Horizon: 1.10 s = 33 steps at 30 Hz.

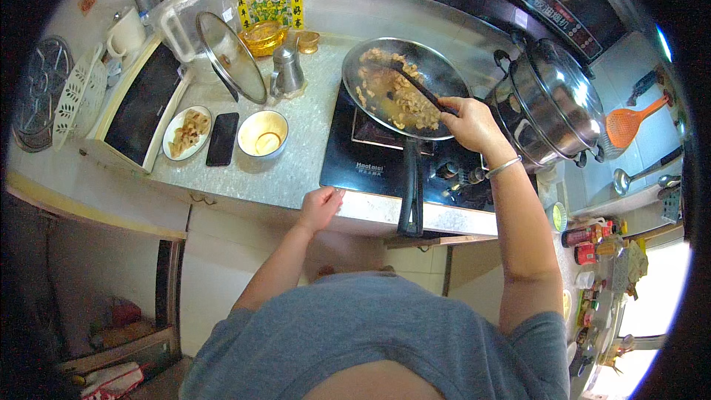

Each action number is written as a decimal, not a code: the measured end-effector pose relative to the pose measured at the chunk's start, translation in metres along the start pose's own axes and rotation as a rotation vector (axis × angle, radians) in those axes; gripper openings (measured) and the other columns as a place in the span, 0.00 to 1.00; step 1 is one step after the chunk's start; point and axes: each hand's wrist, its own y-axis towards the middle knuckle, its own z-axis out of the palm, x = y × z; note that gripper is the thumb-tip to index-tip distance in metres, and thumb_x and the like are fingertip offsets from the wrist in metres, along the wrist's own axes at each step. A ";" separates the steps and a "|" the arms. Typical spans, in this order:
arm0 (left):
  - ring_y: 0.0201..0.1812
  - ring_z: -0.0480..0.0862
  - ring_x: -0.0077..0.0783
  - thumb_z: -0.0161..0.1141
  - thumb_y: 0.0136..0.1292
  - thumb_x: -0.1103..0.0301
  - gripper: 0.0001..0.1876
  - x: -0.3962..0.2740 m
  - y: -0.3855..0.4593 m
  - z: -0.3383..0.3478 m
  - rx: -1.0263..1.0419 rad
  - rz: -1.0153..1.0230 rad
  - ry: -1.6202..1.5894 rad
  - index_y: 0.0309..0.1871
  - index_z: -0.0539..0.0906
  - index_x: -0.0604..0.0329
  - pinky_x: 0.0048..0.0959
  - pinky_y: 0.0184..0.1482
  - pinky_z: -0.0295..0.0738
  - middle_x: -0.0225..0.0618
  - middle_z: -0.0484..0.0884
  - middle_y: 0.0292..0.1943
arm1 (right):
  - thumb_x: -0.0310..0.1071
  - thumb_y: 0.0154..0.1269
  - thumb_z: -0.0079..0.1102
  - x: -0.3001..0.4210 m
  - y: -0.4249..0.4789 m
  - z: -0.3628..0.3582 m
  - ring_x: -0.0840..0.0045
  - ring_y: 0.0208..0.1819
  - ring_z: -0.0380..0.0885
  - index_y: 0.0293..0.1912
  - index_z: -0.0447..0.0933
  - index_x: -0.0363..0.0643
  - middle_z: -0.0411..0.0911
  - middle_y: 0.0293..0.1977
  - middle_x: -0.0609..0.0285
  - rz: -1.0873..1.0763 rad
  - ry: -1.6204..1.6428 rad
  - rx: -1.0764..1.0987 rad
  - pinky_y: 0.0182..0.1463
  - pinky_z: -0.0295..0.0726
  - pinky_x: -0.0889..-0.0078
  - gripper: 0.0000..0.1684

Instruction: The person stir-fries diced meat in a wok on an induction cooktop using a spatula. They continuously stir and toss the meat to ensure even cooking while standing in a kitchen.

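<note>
My right hand (472,125) grips the handle of a black spatula (419,84), its head down among chopped, browned food pieces (411,105). They lie in some liquid in a dark frying pan (444,72) with a bright metal rim. The pan sits on a black glass cooktop (361,158), and its long black handle (411,189) points toward me past the counter edge. My left hand (322,208) rests with curled fingers at that front edge, left of the pan handle. Nothing shows in it.
Left of the cooktop are a bowl (263,133), a phone (223,139), a plate of food (188,132), a metal pitcher (287,69) and a tilted glass lid (244,66). A large steamer pot (544,105) stands right of the pan. Bottles (583,236) line the right counter.
</note>
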 end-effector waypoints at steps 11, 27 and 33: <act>0.21 0.72 0.16 0.58 0.66 0.60 0.19 0.009 0.004 0.001 0.026 0.028 -0.021 0.20 0.74 0.61 0.24 0.24 0.66 0.30 0.77 0.18 | 0.36 0.56 0.59 0.003 -0.046 -0.104 0.59 0.44 0.81 0.49 0.79 0.40 0.81 0.42 0.47 0.024 -0.027 0.393 0.51 0.77 0.64 0.21; 0.22 0.73 0.18 0.58 0.66 0.60 0.19 0.001 0.000 -0.002 0.017 -0.001 0.023 0.20 0.74 0.62 0.24 0.25 0.68 0.31 0.77 0.18 | 0.38 0.59 0.56 -0.021 -0.003 0.003 0.54 0.50 0.77 0.51 0.79 0.41 0.79 0.46 0.45 0.055 -0.094 0.114 0.56 0.74 0.62 0.21; 0.22 0.74 0.17 0.58 0.66 0.61 0.19 -0.001 -0.002 -0.001 -0.003 -0.024 0.010 0.21 0.74 0.62 0.24 0.24 0.68 0.31 0.78 0.19 | 0.35 0.57 0.59 0.001 -0.039 -0.089 0.78 0.31 0.77 0.52 0.78 0.37 0.81 0.34 0.52 0.084 -0.034 0.385 0.38 0.76 0.76 0.22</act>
